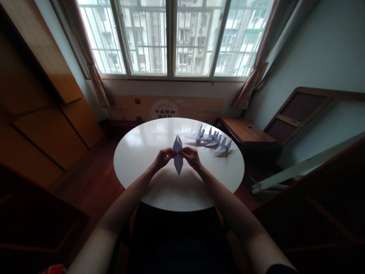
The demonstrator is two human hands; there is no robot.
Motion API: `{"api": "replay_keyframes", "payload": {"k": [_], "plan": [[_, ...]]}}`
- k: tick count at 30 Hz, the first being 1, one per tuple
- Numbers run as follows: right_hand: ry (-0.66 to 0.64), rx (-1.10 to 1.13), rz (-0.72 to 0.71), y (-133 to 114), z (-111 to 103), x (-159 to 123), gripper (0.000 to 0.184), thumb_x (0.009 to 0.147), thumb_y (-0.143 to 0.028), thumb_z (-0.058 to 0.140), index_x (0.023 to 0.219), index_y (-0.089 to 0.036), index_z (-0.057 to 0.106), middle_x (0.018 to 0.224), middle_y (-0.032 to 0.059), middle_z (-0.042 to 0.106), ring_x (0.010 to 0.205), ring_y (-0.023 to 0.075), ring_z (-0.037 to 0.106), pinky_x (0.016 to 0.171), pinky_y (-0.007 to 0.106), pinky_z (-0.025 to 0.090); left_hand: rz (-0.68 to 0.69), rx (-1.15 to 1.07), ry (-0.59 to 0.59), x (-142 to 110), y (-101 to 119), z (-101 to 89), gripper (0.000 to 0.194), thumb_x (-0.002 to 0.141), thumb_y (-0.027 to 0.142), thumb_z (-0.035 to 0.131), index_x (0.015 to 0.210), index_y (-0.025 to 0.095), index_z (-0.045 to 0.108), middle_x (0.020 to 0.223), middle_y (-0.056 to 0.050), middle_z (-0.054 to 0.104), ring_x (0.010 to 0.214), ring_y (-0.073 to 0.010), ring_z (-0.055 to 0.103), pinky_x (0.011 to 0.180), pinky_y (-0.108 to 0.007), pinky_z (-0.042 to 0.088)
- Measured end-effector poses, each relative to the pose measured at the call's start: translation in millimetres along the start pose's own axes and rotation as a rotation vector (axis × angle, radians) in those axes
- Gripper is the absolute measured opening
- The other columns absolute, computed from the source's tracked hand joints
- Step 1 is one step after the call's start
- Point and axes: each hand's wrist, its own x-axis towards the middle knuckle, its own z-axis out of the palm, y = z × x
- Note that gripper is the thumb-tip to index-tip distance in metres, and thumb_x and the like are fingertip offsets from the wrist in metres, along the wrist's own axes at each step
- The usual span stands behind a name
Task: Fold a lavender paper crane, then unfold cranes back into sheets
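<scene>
Between my two hands is a partly folded pale-lilac origami paper, held above the middle of the table. Its lower end tapers to a single point, and its upper end is split into two narrow tips. My left hand pinches its left side near the middle. On the opposite side, my right hand pinches it the same way, with the fingertips of both hands close together. Several folded paper cranes of the same colour stand in a group at the table's back right, apart from my hands.
The round white table stands in front of me, below a barred window. A low wooden cabinet is at its right, near a leaning wooden frame. Behind the table lies a printed cardboard panel. Orange-brown cupboards line the left.
</scene>
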Motion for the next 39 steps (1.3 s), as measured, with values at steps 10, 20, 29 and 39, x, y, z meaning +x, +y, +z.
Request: {"api": "replay_keyframes", "payload": {"k": [10,20,29,39], "plan": [[0.034,0.041,0.046,-1.3,-0.5,0.5,0.037,0.059,-0.046,0.079,0.072,-0.018,0.058,0.07,0.0022,0.066,0.066,0.0178,0.063,0.061,0.03,0.05,-0.132,-0.19,0.106,-1.7,4.8,4.0,0.036,0.058,0.041,0.084,0.071,0.011,0.067,0.069,-0.006,0.07,0.066,-0.0172,0.065,0.069,-0.034,0.053],[0.023,0.085,0.123,-4.1,1.6,-1.8,0.048,0.056,-0.047,0.081,0.084,-0.019,0.055,0.066,-0.0002,0.067,0.061,0.0161,0.063,0.059,0.029,0.05,-0.211,-0.288,0.1,-2.2,7.3,2.0,0.052,0.055,0.037,0.087,0.087,0.015,0.054,0.063,-0.001,0.067,0.059,-0.015,0.064,0.065,-0.031,0.052],[-0.06,0.113,0.22,-6.4,-0.5,-4.8,0.051,0.053,-0.048,0.083,0.086,-0.017,0.061,0.07,0.0028,0.07,0.062,0.0178,0.066,0.062,0.032,0.053,-0.324,-0.298,-0.004,-4.2,7.4,-3.9,0.048,0.058,0.037,0.086,0.089,0.01,0.062,0.07,-0.005,0.068,0.064,-0.0166,0.065,0.067,-0.03,0.049],[-0.035,-0.024,0.238,2.3,-1.1,-3.6,0.046,0.058,-0.056,0.078,0.067,-0.013,0.065,0.051,-0.0005,0.058,0.045,0.0096,0.05,0.045,0.023,0.038,-0.37,-0.254,-0.086,-7.5,10.2,-2.5,0.038,0.06,0.038,0.084,0.079,0.009,0.069,0.07,-0.007,0.068,0.063,-0.0147,0.062,0.062,-0.027,0.047]]}}
